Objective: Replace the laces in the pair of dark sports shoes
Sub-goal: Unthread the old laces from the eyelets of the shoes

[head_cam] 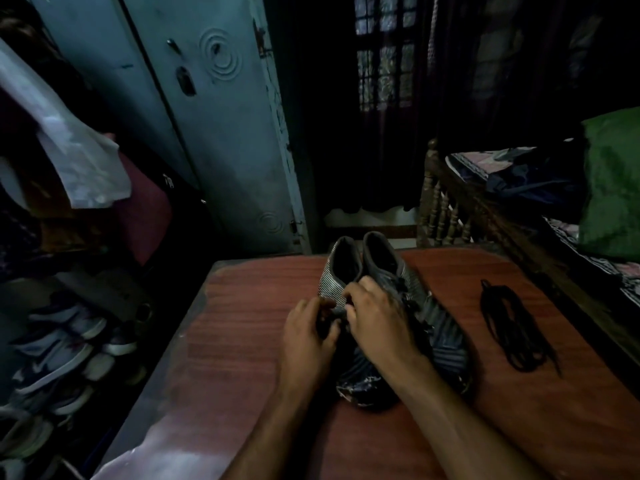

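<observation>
Shoes [398,306] half hidden under both hands

Home bedroom: bed [519,188], metal wardrobe [214,133].

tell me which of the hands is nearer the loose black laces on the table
Right. The right hand is on the shoes, with bare table between it and the loose black laces; the left hand is further left, beyond it.

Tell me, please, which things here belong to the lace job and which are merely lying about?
Job: pair of dark sports shoes, loose black laces, left hand, right hand, wooden table.
Lying about: sneakers on the floor, green cloth, white garment.
</observation>
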`<control>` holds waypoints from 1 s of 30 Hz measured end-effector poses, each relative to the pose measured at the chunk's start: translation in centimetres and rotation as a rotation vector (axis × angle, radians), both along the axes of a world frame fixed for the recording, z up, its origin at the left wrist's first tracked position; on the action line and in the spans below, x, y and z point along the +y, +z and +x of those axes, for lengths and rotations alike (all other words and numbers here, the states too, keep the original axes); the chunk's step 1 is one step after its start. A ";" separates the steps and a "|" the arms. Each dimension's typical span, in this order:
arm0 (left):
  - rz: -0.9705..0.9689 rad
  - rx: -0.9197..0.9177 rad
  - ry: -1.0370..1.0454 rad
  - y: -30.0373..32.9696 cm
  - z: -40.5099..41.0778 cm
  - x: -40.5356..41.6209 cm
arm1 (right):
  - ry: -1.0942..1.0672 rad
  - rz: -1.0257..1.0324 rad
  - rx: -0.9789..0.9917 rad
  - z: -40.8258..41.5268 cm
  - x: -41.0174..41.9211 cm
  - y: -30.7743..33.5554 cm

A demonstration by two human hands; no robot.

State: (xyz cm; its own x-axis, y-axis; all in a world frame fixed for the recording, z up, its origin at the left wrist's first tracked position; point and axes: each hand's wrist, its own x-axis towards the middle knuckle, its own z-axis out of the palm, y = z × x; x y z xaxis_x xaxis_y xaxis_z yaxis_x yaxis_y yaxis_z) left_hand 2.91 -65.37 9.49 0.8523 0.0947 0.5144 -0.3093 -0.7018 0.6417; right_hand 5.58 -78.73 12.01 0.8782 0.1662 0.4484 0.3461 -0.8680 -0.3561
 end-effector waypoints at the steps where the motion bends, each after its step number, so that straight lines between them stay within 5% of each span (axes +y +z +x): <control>1: 0.005 0.000 -0.004 -0.1 0.1 0.0 | 0.004 0.030 -0.013 0.1 -0.2 -0.2; 13: -0.146 0.046 -0.021 -0.4 0.4 0.3 | 0.043 0.179 -0.041 0.6 -0.5 -0.4; 24: -0.001 0.072 0.004 -0.1 0.0 0.2 | 0.033 0.297 -0.070 -0.5 -0.7 0.7; 30: -0.072 0.057 -0.019 -0.4 0.3 0.4 | 0.064 0.410 0.079 -1.6 -0.9 -0.3</control>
State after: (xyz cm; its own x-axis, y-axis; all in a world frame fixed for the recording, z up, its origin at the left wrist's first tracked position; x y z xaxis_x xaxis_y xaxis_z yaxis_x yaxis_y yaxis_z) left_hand 3.21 -64.99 9.14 0.8822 0.1134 0.4571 -0.2831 -0.6480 0.7071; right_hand 4.02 -79.59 11.70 0.9064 0.0430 0.4203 0.3522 -0.6265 -0.6953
